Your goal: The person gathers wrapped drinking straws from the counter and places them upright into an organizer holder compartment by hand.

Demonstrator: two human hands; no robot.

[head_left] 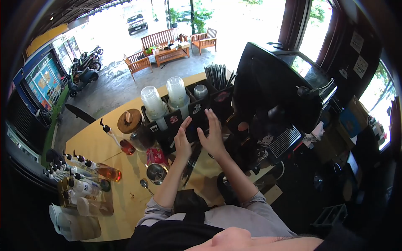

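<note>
My left hand (183, 141) and my right hand (212, 137) are raised over the counter with palms turned towards each other. Fingers on both are stretched out, and nothing lies between them. Just beyond stands a black organizer (193, 121) with stickers on its front; I cannot tell whether any fingertip touches it. It holds stacks of clear plastic cups (177, 93) and a bundle of black straws (215, 78). Left of my left forearm are a metal cup (157, 173), a spoon (145, 184) and a pink-red packet (155, 157).
A wooden-lidded jar (130, 121) and a pump bottle of reddish liquid (127, 147) stand left of the organizer. Several pump bottles (108, 170) and a pitcher (77, 224) line the counter's left edge. A large black machine (268, 83) rises at the right.
</note>
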